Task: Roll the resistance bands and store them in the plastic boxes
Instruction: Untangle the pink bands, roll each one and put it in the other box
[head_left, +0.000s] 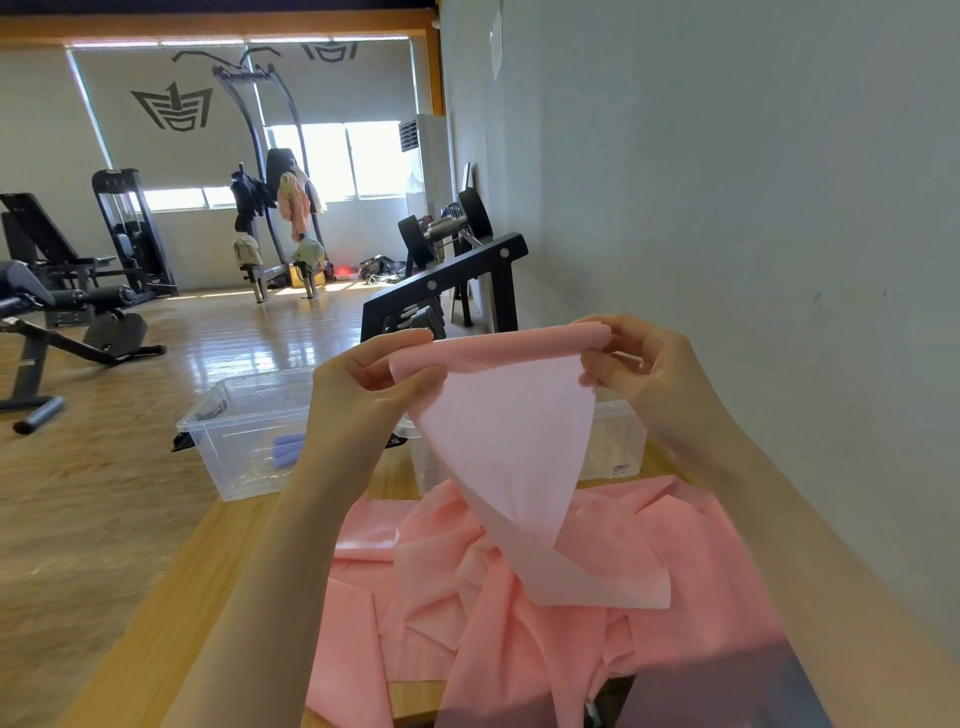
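Both hands, left hand (363, 376) and right hand (631, 358), pinch the pink resistance band (498, 415) end above the table (208, 561); rolling starts: wind evenly toward the heap, then box (234, 441)

Two bare forearms are entering the head view from about 6 and 5 o'clock, each ending in an ungloved hand. The left hand (363, 384) and the right hand (644, 364) are wearing no rings, watch or bracelet that can be seen. No sleeve is covering either forearm up to the frame's lower edge. The fingernails are showing short and unpainted.
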